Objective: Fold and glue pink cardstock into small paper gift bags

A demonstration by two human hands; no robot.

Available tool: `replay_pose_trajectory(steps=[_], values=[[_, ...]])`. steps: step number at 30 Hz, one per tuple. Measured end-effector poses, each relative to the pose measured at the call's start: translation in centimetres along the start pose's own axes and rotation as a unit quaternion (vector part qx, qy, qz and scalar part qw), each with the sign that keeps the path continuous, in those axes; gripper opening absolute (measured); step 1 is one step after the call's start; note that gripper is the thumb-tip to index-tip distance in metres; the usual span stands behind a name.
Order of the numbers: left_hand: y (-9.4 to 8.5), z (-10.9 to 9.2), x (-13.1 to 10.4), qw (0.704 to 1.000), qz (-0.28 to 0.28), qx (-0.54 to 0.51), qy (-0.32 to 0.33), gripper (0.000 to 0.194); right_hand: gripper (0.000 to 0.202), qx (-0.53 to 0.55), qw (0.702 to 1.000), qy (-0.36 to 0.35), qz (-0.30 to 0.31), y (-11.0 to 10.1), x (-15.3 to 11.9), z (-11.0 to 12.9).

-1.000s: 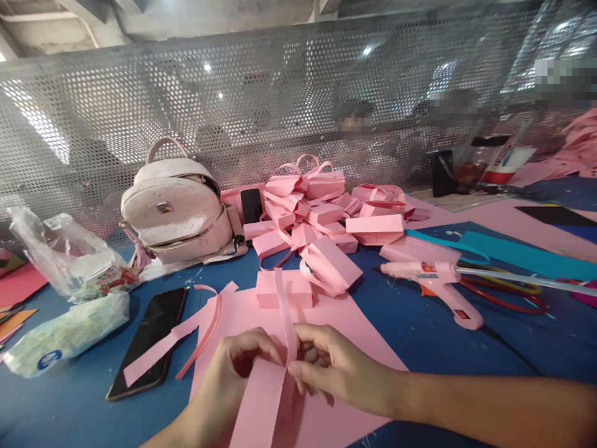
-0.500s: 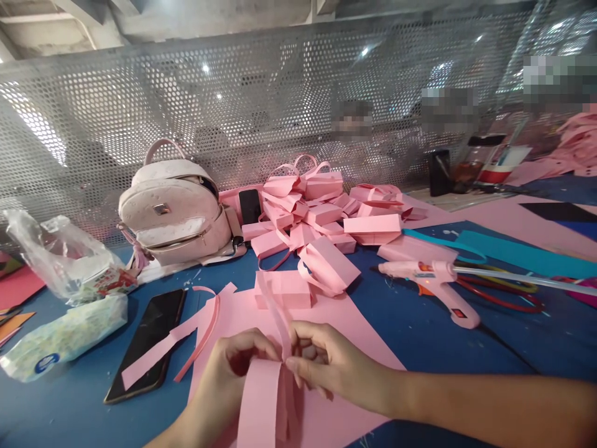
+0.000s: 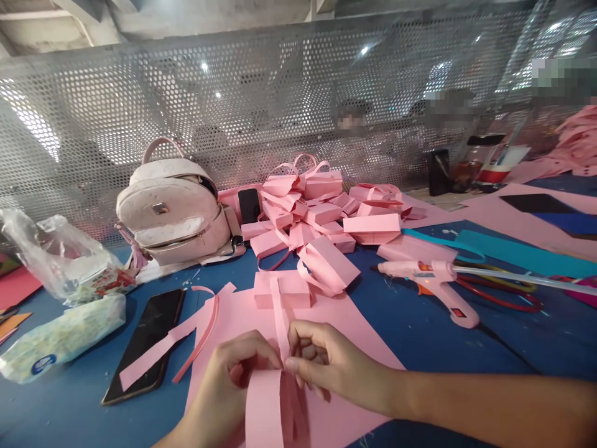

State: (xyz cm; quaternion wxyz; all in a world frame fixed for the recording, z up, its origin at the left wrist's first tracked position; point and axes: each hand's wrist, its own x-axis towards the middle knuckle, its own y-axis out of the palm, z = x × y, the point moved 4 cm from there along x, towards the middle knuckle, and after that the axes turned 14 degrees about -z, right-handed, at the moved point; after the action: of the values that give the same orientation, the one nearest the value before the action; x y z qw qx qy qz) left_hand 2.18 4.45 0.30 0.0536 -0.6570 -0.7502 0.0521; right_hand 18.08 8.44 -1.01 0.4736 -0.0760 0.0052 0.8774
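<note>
My left hand (image 3: 236, 379) is closed around the far end of a folded pink paper piece (image 3: 264, 407), which bows toward me in a curve. Its fingertips are partly hidden behind the paper. Thumb and forefinger of my right hand (image 3: 324, 367) pinch a narrow pink paper strip (image 3: 278, 311) at the top edge of that piece. The strip's free end points away from me, over a small pink paper box (image 3: 298, 289). Beneath both hands lies a large pink paper sheet (image 3: 361, 354).
A heap of pink paper boxes (image 3: 321, 214) with strip handles stands beyond, beside a pale backpack (image 3: 172, 205). To the right lies a pink glue gun (image 3: 429, 277) with its cord. At left are a phone (image 3: 144, 348), paper strips and a tissue pack (image 3: 65, 342).
The pink strip's far end has swung right and stands straighter. The folded paper piece has shifted slightly right and down, with both hands keeping their grip.
</note>
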Motion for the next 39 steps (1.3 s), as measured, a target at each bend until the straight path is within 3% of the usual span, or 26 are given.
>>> replay_pose_trajectory(steps=[5,10,12,20,23,30,39], values=[[-0.3,0.0,0.1,0.999,0.028,0.004,0.02,0.006,0.022,-0.03,0.999,0.012,0.007,0.0,-0.1,-0.2],[-0.8,-0.1,0.2,0.992,0.01,0.035,0.118,0.007,0.024,0.015,1.0,0.005,0.013,-0.1,0.0,0.8],[-0.7,0.0,0.1,0.991,0.009,0.043,0.129,0.008,0.023,0.02,1.0,0.007,0.016,-0.2,0.1,1.0],[0.4,-0.1,-0.1,0.997,0.012,-0.055,-0.046,0.011,0.024,0.014,0.999,0.023,0.026,-0.1,0.1,0.4],[0.4,-0.3,0.1,0.997,0.018,-0.065,-0.03,0.01,0.026,0.006,0.999,0.026,0.032,0.0,0.1,0.2],[-0.2,-0.4,0.0,0.995,0.005,0.005,0.095,0.01,0.03,0.031,0.999,0.031,0.025,-0.1,0.1,0.7],[0.5,0.4,0.2,0.994,0.037,-0.09,-0.049,0.011,0.018,0.013,0.999,0.027,0.028,-0.2,0.3,0.3]])
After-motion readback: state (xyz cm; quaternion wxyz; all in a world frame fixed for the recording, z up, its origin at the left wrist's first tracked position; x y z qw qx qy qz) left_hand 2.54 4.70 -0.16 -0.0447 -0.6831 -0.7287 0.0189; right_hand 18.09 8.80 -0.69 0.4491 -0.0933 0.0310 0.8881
